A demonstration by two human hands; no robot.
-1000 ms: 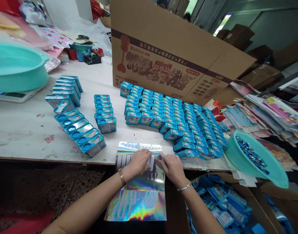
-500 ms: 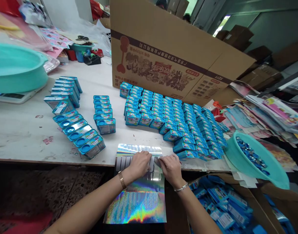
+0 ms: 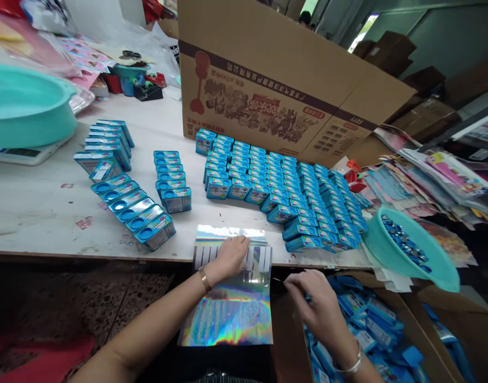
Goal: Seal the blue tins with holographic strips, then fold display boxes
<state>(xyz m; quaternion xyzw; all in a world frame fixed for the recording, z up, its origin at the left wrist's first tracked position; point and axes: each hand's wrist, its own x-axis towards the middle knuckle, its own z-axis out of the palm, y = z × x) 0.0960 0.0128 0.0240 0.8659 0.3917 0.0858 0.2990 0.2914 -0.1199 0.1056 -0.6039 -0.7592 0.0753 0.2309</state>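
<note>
A shiny rainbow-coloured holographic sheet (image 3: pixel 236 319) hangs over the table's front edge, with a row of pale label strips (image 3: pixel 262 258) across its upper part. My left hand (image 3: pixel 232 256) presses on this sheet, its fingers closed together and hiding part of the row. To the right of the sheet and apart from it is my right hand (image 3: pixel 313 298), thumb and finger pinched on a thin pale strip, probably a label, seen almost edge-on. Beyond the sheet, several blue tins (image 3: pixel 178 199) with round recesses in their tops stand in rows.
A dense block of blue tins (image 3: pixel 263 181) fills the middle right, before a large carton (image 3: pixel 244 64). A turquoise basin (image 3: pixel 435 255) of small blue pieces sits at the right edge. Below is an open box of blue tins (image 3: pixel 359 319). Another turquoise basin (image 3: pixel 28 127) rests on a scale.
My right hand has left the sheet and moved right and down, pinching a thin strip. My left hand stays on the sheet. The view has shifted slightly.
</note>
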